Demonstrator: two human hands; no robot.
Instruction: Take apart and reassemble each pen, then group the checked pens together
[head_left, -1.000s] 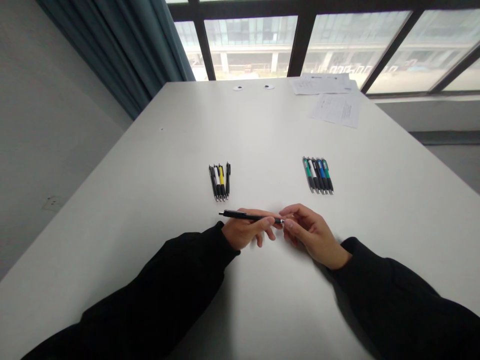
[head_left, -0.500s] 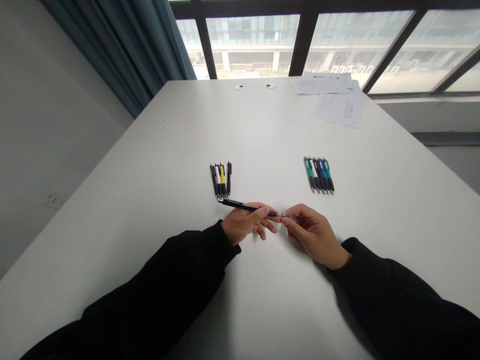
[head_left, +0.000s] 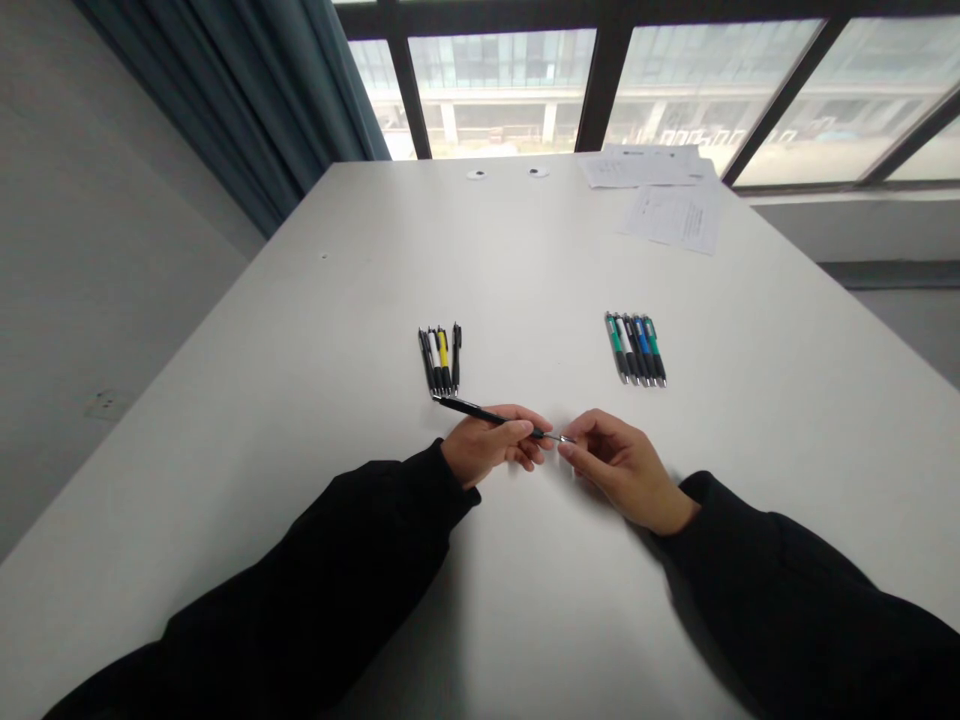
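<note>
My left hand is closed around a black pen, its thumb pressing on the barrel. The pen lies nearly level, with its button end pointing left. A thin part, looking like the refill, sticks out of its right end. There my right hand pinches a small silver pen tip between thumb and forefinger. That tip sits at or around the end of the refill; the fingers partly hide it. Just beyond my left hand lies a group of pens, black, white and yellow.
On the right lies a second row of pens in green, white, black and blue. Paper sheets and two small white oval pieces rest near the far edge of the white table. Windows stand behind it.
The fingers of my left hand have curled in further. My right hand has shifted slightly left, and more of the thin part shows between the pen barrel and my right fingertips.
</note>
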